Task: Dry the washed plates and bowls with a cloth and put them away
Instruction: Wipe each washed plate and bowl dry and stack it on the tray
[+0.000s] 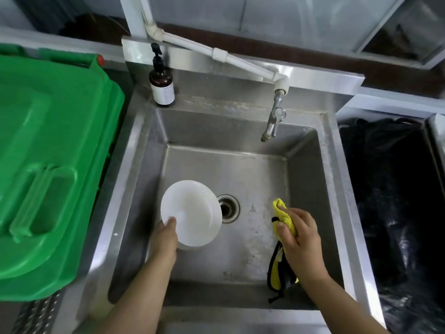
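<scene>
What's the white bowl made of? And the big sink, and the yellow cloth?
White bowl: probably glazed ceramic, maybe melamine; smooth and glossy. Sink: stainless steel, by its dull grey brushed sheen and water marks. Yellow cloth: soft, fuzzy fabric, likely microfibre, with black edging.

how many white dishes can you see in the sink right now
1. A white bowl is held over the sink by the left hand, beside the drain. Another could sit hidden beneath it.

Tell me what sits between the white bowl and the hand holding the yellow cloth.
Head view: the sink drain lies between the white bowl and the right hand gripping the yellow cloth; otherwise only bare sink floor.
</scene>
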A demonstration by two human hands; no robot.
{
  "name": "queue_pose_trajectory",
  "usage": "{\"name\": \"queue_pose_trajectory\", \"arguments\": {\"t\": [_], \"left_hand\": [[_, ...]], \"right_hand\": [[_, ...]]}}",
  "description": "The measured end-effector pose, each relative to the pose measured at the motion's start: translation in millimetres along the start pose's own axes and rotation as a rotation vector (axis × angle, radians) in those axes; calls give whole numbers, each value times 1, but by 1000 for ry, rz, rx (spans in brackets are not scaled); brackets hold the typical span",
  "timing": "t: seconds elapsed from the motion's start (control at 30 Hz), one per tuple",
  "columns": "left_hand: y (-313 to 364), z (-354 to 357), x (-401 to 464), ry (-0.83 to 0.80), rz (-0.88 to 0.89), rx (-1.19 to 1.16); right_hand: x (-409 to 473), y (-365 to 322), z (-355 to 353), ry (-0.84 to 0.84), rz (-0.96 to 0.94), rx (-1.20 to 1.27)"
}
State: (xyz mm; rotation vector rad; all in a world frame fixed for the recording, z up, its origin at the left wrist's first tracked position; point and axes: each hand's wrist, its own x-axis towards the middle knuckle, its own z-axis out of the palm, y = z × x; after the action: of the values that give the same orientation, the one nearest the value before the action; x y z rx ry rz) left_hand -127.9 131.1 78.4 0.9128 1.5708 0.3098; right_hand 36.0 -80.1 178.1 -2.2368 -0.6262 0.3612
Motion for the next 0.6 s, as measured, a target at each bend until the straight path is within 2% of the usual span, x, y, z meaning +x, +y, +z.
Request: {"name": "queue_pose_trajectory", "arguments": {"t": [0.13, 0.27, 0.4, 0.5, 0.6], "left_hand": [[35, -6, -28, 90, 240, 202], [72, -10, -74, 109, 509, 390], [98, -15, -124, 84, 685, 367], [115, -18, -157, 147, 866, 432], [134, -23, -190, 182, 1001, 395]], "right_hand": [[-1, -1, -21, 24, -52, 21], [-1, -3, -43, 2, -101, 50], [1, -14, -67, -3, -203, 60], [5, -28, -86, 16, -299, 88], [8, -50, -107, 43, -432, 115]]}}
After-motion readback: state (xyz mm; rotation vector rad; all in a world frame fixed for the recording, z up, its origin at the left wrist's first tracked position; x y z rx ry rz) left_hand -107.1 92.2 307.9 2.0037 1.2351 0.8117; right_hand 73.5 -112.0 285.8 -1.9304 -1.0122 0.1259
